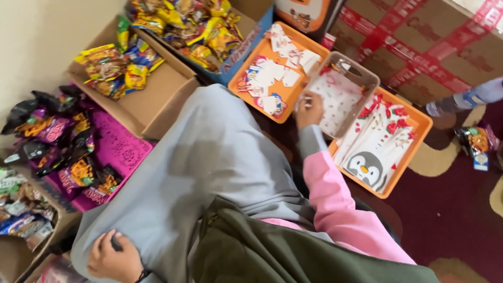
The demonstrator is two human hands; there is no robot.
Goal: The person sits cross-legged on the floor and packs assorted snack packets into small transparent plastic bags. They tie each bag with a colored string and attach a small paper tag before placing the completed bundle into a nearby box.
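Nearest: left hand point(112, 258) pressing grey cloth point(209, 173), fingers curled, holding nothing. Beyond cloth, right hand point(309, 109) pinching thin white bag point(335, 99) in grey basket point(346, 91) between orange trays point(414, 152). Looks light, limp, slippery; best gripped at an edge.

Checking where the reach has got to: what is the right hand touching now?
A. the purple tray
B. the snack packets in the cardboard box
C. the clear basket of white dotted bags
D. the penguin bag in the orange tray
C: the right hand rests at the edge of the clear basket that holds the white dotted bags.
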